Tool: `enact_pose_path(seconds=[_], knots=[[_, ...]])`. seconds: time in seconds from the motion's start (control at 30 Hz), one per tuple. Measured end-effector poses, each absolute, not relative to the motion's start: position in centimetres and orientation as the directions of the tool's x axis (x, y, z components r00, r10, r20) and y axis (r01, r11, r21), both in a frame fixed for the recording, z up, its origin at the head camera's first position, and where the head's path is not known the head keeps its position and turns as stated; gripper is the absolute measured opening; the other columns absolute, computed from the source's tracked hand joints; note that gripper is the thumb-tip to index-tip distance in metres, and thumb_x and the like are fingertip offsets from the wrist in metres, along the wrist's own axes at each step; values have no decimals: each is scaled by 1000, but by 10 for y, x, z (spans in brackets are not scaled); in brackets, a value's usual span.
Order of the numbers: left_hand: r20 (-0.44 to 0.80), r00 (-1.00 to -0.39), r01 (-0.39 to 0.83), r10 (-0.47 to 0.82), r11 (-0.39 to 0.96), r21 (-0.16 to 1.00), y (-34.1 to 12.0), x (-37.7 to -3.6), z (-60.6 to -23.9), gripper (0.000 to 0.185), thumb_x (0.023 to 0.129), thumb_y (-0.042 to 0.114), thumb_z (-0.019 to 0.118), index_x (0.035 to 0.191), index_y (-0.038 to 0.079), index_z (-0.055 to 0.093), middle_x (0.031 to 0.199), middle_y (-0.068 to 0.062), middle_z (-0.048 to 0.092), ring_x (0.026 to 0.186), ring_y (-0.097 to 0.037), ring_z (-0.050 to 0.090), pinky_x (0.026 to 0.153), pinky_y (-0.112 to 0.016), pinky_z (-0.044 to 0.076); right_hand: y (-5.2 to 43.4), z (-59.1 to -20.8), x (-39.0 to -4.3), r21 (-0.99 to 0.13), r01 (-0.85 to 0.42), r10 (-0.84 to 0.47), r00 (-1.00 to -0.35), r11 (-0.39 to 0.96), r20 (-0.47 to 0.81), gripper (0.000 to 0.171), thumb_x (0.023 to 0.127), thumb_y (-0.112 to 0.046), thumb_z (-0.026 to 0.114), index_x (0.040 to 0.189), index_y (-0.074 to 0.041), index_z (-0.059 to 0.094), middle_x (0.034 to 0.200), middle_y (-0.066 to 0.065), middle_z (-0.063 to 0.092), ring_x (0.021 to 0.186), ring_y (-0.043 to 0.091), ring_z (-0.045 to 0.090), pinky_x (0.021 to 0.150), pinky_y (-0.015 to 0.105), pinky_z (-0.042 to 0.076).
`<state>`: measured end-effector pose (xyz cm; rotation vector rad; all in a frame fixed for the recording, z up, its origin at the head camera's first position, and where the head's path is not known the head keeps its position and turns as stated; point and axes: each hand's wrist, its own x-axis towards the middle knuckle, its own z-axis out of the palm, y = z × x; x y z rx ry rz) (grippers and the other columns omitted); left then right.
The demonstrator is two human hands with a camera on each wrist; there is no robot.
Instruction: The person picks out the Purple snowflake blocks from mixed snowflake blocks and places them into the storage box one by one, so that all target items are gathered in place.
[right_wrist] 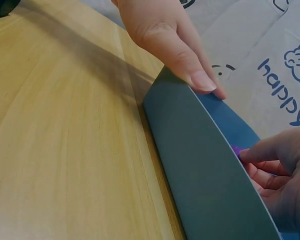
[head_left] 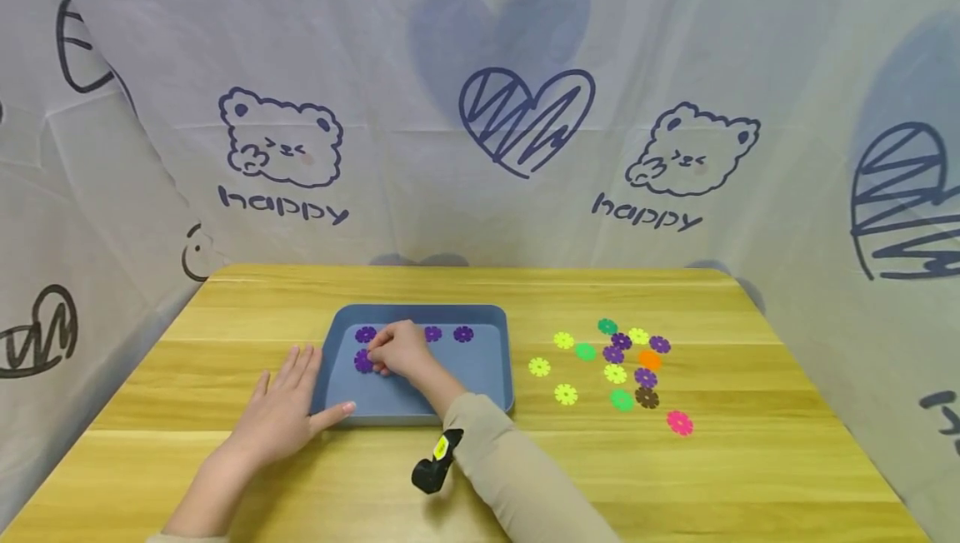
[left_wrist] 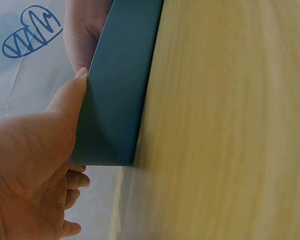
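Note:
A blue tray (head_left: 487, 376) lies on the wooden table (head_left: 480, 476), with three purple flower discs (head_left: 462, 333) in a row along its far side. My right hand (head_left: 378, 358) reaches into the tray and pinches another purple disc (head_left: 363, 362) at its left side; a purple edge (right_wrist: 236, 150) shows at the fingertips (right_wrist: 247, 156). My left hand (head_left: 288, 406) lies flat on the table beside the tray, fingers straight, its thumb (left_wrist: 72, 95) against the tray's front left corner (left_wrist: 117, 115).
Several loose flower discs lie on the table right of the tray: yellow (head_left: 566, 394), green (head_left: 621, 399), purple (head_left: 645, 377), orange (head_left: 649, 359) and pink (head_left: 679, 422). A black wrist camera (head_left: 433, 464) sits on my right forearm. Printed cloth walls enclose the table.

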<state>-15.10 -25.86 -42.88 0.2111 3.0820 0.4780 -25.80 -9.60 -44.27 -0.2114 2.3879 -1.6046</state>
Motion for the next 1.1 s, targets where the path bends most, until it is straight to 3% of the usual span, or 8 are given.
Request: enact_pose_path(seconds=[0.27,0.47,0.9,1.1], knots=[[6,-991,130,135,943,307,-261,-150,-429,104,88,67,53,152,-8,18,159,-30,15,148,-48,12,111,-74,9,-102,-442,-257,-903,20,-208,-971,429,-121,9,82,1,72,74,-2,70,60,5,64,46,9,55,42,20,50],[-5,-991,126,134,941,314,-261,-152,-429,105,88,68,52,153,-7,17,159,-30,15,148,-48,11,111,-75,8,-99,-440,-254,-893,-1,-180,-980,450,-90,7,80,3,73,80,-3,70,67,3,65,49,8,54,44,17,47],[-6,-992,121,129,944,308,-262,-151,-431,106,87,69,52,152,-7,18,159,-30,15,148,-48,11,111,-75,9,-59,-421,-246,-903,-165,-286,-957,396,49,13,83,-4,74,95,-1,72,81,6,70,57,7,56,50,18,48],[2,-991,126,132,943,309,-262,-152,-430,106,88,69,52,153,-7,16,159,-30,14,148,-48,10,112,-74,7,-27,-406,-244,-919,-200,-291,-951,339,100,16,83,-8,76,97,-2,72,86,9,72,65,6,59,59,21,55]])
